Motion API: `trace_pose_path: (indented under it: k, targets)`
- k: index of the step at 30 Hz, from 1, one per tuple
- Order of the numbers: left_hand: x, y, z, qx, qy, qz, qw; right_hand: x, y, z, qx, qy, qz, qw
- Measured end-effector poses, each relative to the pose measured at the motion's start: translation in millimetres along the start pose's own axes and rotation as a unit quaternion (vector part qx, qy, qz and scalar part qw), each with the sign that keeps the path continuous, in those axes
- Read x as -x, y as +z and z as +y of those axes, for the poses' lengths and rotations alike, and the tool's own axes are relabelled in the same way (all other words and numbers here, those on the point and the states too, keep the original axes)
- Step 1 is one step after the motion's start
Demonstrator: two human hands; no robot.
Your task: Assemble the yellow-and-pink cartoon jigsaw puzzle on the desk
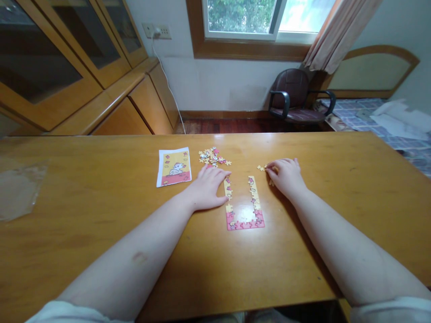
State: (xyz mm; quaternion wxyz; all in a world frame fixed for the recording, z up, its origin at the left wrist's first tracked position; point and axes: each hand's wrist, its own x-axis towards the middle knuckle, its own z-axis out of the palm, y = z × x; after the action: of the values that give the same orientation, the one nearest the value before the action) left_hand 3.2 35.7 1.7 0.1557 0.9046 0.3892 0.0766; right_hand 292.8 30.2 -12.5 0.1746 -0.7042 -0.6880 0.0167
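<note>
A partly joined jigsaw puzzle border (245, 225) lies on the table, pink along the near edge with yellow sides, shaped like a U. My left hand (209, 187) rests flat beside its left side, fingers spread, thumb and index fingertip touching the yellow strip. To the right of the border, my right hand (286, 176) has thumb and fingers pinched at a yellow puzzle piece, mostly hidden by the fingertips. Loose yellow puzzle pieces (261, 168) lie close to those fingertips. Beyond my left hand sits a pile of loose puzzle pieces (210, 156).
A picture card (174, 167) with a white cartoon animal lies left of the pile. Farther left is a clear plastic bag (20, 193). Past the wooden table (101, 179) stand a chair (292, 96), a cabinet (111, 103) and a bed (363, 110).
</note>
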Motion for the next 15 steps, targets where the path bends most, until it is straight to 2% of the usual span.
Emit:
trace_pose_path:
  k: [8, 12, 15]
  targets:
    - [-0.2, -1.9, 1.4, -0.004, -0.002, 0.000, 1.000, -1.5, 3.6, 0.4, 0.054, 0.020, -0.007, 0.998]
    - [-0.3, -1.2, 0.7, -0.004, 0.001, 0.001, 1.000, -0.9, 5.8, 0.5, 0.063, 0.009, -0.001, 0.998]
    - [-0.4, -0.9, 0.4, -0.002, 0.000, 0.001, 1.000, -1.9, 3.8, -1.7, 0.066, 0.015, -0.019, 0.998]
